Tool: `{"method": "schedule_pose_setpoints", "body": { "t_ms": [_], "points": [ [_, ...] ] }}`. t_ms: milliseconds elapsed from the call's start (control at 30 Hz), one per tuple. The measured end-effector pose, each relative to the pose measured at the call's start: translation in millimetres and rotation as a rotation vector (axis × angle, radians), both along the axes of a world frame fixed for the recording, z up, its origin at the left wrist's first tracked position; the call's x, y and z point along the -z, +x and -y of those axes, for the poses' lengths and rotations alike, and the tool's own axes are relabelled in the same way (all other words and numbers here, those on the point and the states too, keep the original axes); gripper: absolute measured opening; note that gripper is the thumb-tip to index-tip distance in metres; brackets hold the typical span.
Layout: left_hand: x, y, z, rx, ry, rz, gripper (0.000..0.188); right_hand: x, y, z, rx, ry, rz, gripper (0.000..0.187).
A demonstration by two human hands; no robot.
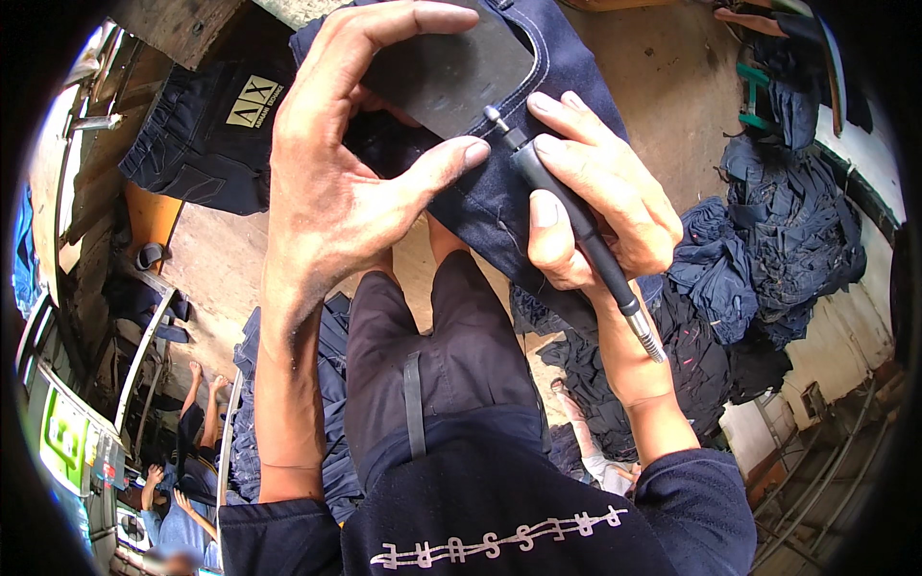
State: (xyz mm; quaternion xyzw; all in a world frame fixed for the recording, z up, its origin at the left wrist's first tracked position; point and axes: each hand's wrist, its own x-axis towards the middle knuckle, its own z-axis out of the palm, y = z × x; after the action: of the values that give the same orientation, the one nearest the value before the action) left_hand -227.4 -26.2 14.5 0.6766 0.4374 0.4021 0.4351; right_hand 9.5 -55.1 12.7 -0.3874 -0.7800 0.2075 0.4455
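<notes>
My left hand [351, 187] is spread over a dark flat plate [451, 77]. Its index finger stretches along the plate's far side, its thumb lies at the near edge, and its other fingers are partly hidden. A dark blue denim garment [581, 82] with a pale-stitched curved edge borders the plate. In my right hand [610, 197] is a black pen-shaped rotary tool [576, 206], fingers closed around it. The tool's small round metal tip sits beside the stitched edge, close to my left thumb; whether it touches the cloth I cannot tell.
Dark trousers [206, 139] with a pale printed patch lie at far left. Heaped denim [792, 230] and black cloth [672, 374] fill the right side. More denim [336, 403] lies beside my left leg. Another person [182, 509] is at lower left, and a green frame [754, 96] stands far right.
</notes>
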Motion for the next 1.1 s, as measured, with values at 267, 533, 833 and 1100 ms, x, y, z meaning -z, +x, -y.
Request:
{"method": "schedule_pose_setpoints", "body": {
  "t_ms": [267, 533, 833, 1100],
  "points": [
    [0.7, -0.6, 2.2, -0.006, -0.043, 0.022, 0.072, 2.4, -0.7, 1.6, 0.035, 0.006, -0.009, 0.031],
    [-1.0, 1.2, 4.0, -0.016, -0.074, 0.036, 0.069, 0.8, -0.9, 2.1, 0.035, 0.001, 0.003, 0.031],
    [-2.9, -2.3, 2.6, -0.042, -0.169, 0.117, 0.066, -6.0, 11.4, -2.3, 0.094, -0.145, -0.121, 0.032],
    [-17.6, 44.6, 5.8, -0.389, -0.328, 0.253, 0.081, 4.0, 19.5, -20.3, 0.081, -0.080, -0.107, 0.030]
  ]
}}
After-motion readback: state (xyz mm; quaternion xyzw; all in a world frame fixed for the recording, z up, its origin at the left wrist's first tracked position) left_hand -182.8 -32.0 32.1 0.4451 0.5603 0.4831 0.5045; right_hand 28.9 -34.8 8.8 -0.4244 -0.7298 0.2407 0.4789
